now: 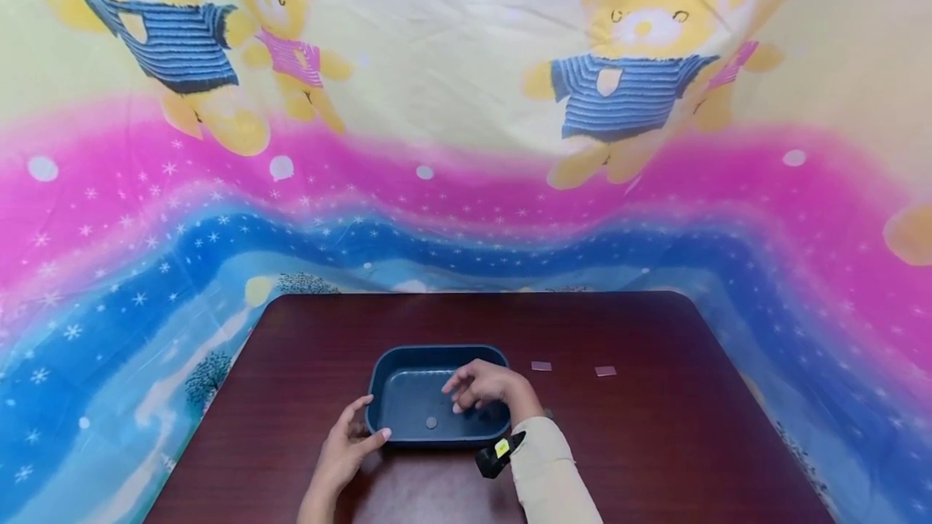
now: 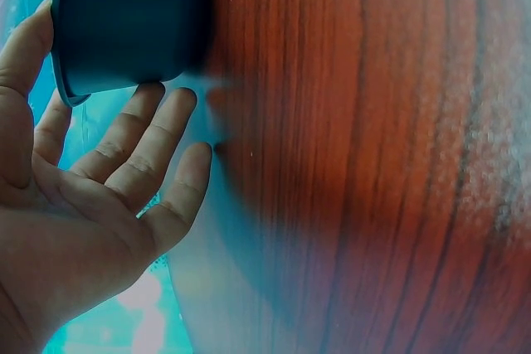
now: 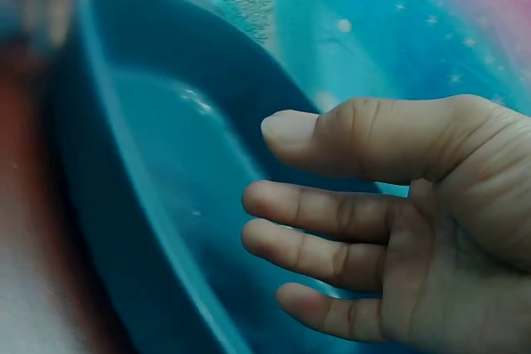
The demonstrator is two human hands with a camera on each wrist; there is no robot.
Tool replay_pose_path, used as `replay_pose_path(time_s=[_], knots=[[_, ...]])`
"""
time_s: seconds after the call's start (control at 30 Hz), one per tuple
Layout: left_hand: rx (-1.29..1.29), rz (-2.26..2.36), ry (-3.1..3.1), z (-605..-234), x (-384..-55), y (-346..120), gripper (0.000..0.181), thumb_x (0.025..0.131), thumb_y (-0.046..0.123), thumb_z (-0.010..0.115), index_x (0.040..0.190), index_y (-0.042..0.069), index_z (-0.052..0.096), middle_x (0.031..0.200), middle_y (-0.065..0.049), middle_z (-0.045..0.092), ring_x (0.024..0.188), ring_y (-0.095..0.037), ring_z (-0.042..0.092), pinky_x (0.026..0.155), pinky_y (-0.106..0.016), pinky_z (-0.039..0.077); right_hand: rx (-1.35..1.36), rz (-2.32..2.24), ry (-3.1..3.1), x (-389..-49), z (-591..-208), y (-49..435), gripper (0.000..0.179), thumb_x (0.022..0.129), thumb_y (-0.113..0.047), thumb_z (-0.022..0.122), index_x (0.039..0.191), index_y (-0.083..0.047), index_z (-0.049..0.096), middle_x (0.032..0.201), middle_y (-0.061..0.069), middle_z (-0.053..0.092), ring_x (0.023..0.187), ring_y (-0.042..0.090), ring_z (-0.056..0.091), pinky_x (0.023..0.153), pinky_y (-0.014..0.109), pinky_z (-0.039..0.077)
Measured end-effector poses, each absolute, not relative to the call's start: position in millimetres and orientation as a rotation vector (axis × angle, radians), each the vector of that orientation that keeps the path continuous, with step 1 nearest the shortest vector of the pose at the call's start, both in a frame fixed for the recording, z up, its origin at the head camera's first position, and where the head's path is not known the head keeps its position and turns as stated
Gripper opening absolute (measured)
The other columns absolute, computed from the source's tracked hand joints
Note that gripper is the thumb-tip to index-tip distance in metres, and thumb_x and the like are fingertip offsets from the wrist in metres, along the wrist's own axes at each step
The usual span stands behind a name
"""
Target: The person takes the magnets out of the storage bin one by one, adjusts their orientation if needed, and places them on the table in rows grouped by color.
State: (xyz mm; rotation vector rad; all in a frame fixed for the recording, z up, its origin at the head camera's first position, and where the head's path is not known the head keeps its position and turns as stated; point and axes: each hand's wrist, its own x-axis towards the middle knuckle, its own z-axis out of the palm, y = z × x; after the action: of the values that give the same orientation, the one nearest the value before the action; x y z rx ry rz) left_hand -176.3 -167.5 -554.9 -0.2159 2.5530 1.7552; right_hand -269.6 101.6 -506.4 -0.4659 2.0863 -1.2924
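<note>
A dark blue-green plastic box (image 1: pixel 440 437), open at the top, stands on the table. A small round grey disc like a coin (image 1: pixel 431 422) lies on its floor near the front wall. My left hand (image 1: pixel 345 443) holds the box's front left corner, thumb on the rim; in the left wrist view, other fingers of that left hand (image 2: pixel 108 180) are at the outer wall, some loosely bent. Over the right part of the box hovers my right hand (image 1: pixel 484 386), its fingers loosely bent. Nothing shows between the thumb and fingers of the right hand (image 3: pixel 398 213).
Two small flat rectangular pieces, one pale (image 1: pixel 541 365) and one pinkish (image 1: pixel 605 371), lie on the dark red-brown table (image 1: pixel 655 443) right of the box. A small dark thing (image 1: pixel 549 413) is partly hidden by the right wrist. A patterned cloth (image 1: pixel 466 184) hangs behind the table.
</note>
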Motion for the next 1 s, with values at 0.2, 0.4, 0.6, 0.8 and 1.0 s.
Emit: replay_pose_path(time_s=[0.2,0.4,0.6,0.8,1.0], knots=[[-0.229,1.746,2.557,-554.6,-176.2,-167.5,0.066,0.078,0.021,0.077,0.135,0.012,0.046,0.115,-0.023,0.058,0.094,-0.027,0.057,0.07,-0.037,0.047,-0.446,-1.287,2.064,-266.2,-517.0,88.3,0.023,0.082,-0.007,0.068,0.105,-0.004,0.069,0.093,0.007,0.066,0.083,0.018,0.06,0.075,0.05,0.047],[-0.228,1.747,2.559,-555.0,-176.8,-167.6,0.067,0.077,0.022,0.078,0.135,0.012,0.046,0.101,-0.015,0.063,0.087,-0.023,0.058,0.068,-0.036,0.047,-0.425,-1.278,1.986,-265.6,-526.9,77.5,0.021,0.082,-0.005,0.065,0.102,-0.006,0.07,0.091,0.007,0.067,0.082,0.019,0.062,0.071,0.048,0.048],[-0.222,1.762,2.557,-556.2,-177.4,-168.1,0.067,0.077,0.02,0.078,0.135,0.012,0.046,0.098,-0.014,0.064,0.086,-0.022,0.058,0.067,-0.034,0.046,-0.401,-1.292,1.884,-266.7,-535.8,68.7,0.022,0.084,-0.002,0.063,0.105,-0.005,0.069,0.093,0.01,0.068,0.08,0.019,0.063,0.066,0.043,0.05],[-0.217,1.788,2.541,-556.0,-176.6,-167.6,0.067,0.077,0.018,0.078,0.135,0.011,0.046,0.097,-0.015,0.064,0.084,-0.022,0.058,0.066,-0.034,0.046,-0.387,-1.313,1.885,-265.5,-541.7,61.3,0.023,0.083,-0.001,0.063,0.105,-0.006,0.069,0.094,0.01,0.067,0.081,0.018,0.062,0.066,0.042,0.05],[-0.207,1.796,2.532,-556.4,-175.8,-167.3,0.067,0.078,0.019,0.077,0.135,0.01,0.045,0.104,-0.019,0.062,0.084,-0.022,0.058,0.066,-0.034,0.046,-0.336,-1.437,1.887,-266.1,-545.0,55.4,0.026,0.084,0.0,0.061,0.109,-0.004,0.067,0.099,0.011,0.065,0.084,0.019,0.06,0.072,0.044,0.049]])
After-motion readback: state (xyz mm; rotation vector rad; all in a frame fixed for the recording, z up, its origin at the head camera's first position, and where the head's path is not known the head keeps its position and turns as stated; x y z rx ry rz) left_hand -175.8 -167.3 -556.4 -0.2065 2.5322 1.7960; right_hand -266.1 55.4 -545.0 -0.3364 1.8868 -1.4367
